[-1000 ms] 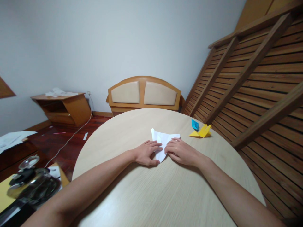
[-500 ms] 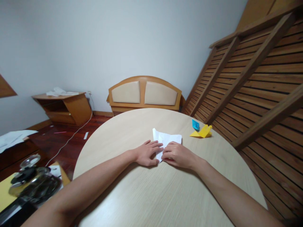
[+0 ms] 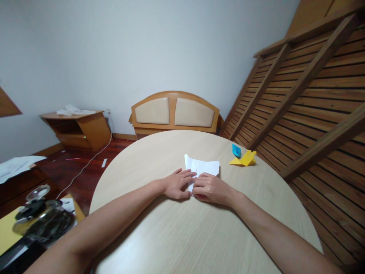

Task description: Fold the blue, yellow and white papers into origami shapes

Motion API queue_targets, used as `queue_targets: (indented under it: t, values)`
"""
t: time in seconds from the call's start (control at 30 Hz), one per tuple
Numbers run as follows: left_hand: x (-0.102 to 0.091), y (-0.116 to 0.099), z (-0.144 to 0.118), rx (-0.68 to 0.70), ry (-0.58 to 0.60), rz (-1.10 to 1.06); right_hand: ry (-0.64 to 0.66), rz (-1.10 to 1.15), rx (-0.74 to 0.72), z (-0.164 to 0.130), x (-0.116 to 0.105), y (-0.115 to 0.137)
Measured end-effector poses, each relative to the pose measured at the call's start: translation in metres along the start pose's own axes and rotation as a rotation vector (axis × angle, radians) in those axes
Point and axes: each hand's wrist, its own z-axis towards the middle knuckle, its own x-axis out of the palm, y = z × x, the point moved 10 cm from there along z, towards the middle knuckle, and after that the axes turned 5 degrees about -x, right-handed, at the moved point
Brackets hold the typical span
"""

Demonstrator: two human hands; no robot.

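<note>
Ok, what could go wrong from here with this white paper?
The white paper might crease crookedly, since the left hand and right hand cover much of its near part. It might skew if either hand slips. The yellow folded paper sits near the edge of the table, so a knock could send it off.

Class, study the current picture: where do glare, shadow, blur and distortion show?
Head view: glare on the table, near left; head view: shadows under the right hand and left forearm; head view: the glass pot at lower left looks blurred; head view: the slatted panel seems stretched towards the right edge.
</note>
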Motion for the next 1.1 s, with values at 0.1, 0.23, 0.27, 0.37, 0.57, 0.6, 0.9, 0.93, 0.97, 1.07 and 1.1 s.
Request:
queue_targets:
  t: [0.1,0.23,0.27,0.37,0.57,0.6,0.9,0.93,0.97,1.07,1.1]
  values:
    - [0.000,0.001,0.000,0.004,-0.013,0.001,0.022,0.010,0.009,0.001,0.002,-0.001]
    - [0.000,0.001,0.002,0.007,-0.017,0.003,0.053,0.026,0.046,0.000,0.005,-0.007]
    - [0.000,0.001,0.002,0.005,-0.015,0.002,0.055,0.028,0.055,-0.001,0.005,-0.009]
    - [0.000,0.001,0.003,-0.006,-0.002,-0.004,0.054,0.041,0.080,-0.004,0.004,-0.013]
    - [0.001,0.003,0.002,-0.009,-0.003,-0.014,0.068,0.068,0.136,-0.010,-0.002,-0.021]
    - [0.001,0.003,0.002,-0.006,-0.008,-0.015,0.068,0.068,0.148,-0.011,-0.004,-0.023]
    - [0.002,0.004,0.000,-0.009,-0.004,-0.024,0.073,0.063,0.233,-0.024,-0.015,-0.038]
    - [0.001,0.003,0.000,-0.010,-0.008,-0.027,0.068,0.066,0.240,-0.025,-0.015,-0.039]
    - [0.001,0.003,0.001,-0.015,-0.013,-0.029,0.063,0.072,0.244,-0.026,-0.016,-0.039]
    - [-0.001,0.002,0.001,-0.039,-0.034,-0.026,0.055,0.108,0.232,-0.024,-0.013,-0.036]
    - [-0.002,0.001,0.002,-0.045,-0.042,-0.023,0.052,0.124,0.220,-0.022,-0.012,-0.033]
